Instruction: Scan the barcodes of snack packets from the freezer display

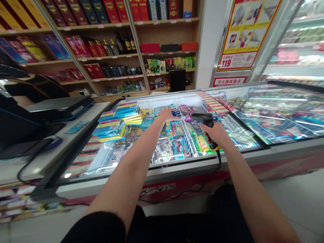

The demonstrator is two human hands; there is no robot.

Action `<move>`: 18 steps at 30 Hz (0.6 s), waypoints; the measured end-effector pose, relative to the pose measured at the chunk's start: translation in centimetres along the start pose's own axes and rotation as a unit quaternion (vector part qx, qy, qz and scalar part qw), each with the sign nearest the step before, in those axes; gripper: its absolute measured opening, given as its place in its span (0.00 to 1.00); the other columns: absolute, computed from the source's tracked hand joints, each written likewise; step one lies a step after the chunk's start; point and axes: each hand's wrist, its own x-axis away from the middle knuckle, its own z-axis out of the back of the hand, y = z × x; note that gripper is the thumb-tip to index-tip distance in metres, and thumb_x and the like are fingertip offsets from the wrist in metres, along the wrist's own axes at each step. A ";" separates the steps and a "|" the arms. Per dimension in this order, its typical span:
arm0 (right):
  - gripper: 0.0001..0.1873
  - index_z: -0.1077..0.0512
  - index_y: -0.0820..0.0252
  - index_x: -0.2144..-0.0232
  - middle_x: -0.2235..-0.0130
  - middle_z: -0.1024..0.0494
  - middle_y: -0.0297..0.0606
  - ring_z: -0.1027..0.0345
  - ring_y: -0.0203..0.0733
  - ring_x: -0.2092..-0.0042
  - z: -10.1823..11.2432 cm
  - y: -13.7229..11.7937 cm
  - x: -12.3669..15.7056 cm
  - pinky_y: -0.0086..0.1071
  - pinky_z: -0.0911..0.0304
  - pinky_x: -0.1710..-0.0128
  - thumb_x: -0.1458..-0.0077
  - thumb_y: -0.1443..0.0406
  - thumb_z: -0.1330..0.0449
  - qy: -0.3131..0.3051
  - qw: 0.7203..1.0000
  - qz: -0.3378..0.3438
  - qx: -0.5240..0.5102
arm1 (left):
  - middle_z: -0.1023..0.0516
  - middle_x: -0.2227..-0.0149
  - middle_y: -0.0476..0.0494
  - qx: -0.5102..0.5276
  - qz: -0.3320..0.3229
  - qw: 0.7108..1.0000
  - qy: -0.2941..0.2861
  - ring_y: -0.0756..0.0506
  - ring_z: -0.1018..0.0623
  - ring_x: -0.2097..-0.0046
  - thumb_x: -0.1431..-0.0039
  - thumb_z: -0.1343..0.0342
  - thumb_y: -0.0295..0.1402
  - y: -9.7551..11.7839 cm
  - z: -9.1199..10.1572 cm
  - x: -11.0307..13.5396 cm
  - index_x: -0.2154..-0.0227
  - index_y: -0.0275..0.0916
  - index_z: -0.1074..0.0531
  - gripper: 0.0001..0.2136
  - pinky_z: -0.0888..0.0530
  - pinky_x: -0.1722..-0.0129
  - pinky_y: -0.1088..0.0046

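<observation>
My right hand (pixel 216 133) is wrapped round the grip of a black barcode scanner (pixel 204 117), whose head points left over the chest freezer (pixel 177 170). A cable hangs from the scanner's handle down the freezer's front. Stretched far forward, my left hand (pixel 166 115) has its fingers apart above the packaged goods. Closest to it are small dark blue packs (pixel 176 111); whether the fingertips touch them I cannot tell. To its left lie stacked blue-and-yellow packets (pixel 110 128). Green packets (pixel 198 141) sit below the scanner.
A counter (pixel 88 116) with dark checkout equipment (pixel 60 103) stands at the left, where part of a person (pixel 37 86) shows. Behind the freezer are shelves (pixel 106 25) of boxes and bottles. A glass-covered freezer section (pixel 286 111) extends right. The scanner cable (pixel 182 193) loops low in front.
</observation>
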 end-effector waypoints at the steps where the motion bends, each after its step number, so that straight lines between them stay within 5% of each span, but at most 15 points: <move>1: 0.15 0.37 0.59 0.79 0.86 0.34 0.30 0.39 0.33 0.86 0.0 0.0 0.0 0.25 0.41 0.88 0.45 0.62 0.39 -0.001 1.000 0.000 0.003 | 0.46 0.32 0.27 0.002 -0.006 1.000 -0.024 0.23 0.46 0.33 0.62 0.42 0.67 -0.1 0.0 -0.5 0.33 0.39 0.50 0.57 0.41 0.39 0.49; 12: 0.15 0.36 0.60 0.78 0.85 0.32 0.32 0.38 0.34 0.86 1.1 0.9 -0.2 0.26 0.40 0.88 0.46 0.59 0.39 0.007 1.000 -0.004 0.025 | 0.52 0.30 0.28 0.016 -0.040 0.998 -0.049 0.21 0.51 0.31 0.73 0.33 0.61 0.6 0.1 -2.7 0.31 0.47 0.53 0.63 0.42 0.39 0.43; 18: 0.13 0.35 0.60 0.77 0.84 0.31 0.32 0.38 0.34 0.86 1.4 1.4 -0.2 0.26 0.40 0.88 0.46 0.61 0.38 0.019 1.000 -0.017 0.010 | 0.42 0.33 0.32 0.010 -0.095 0.992 -0.085 0.26 0.38 0.35 0.77 0.32 0.60 1.3 0.2 -2.5 0.33 0.45 0.46 0.63 0.37 0.39 0.53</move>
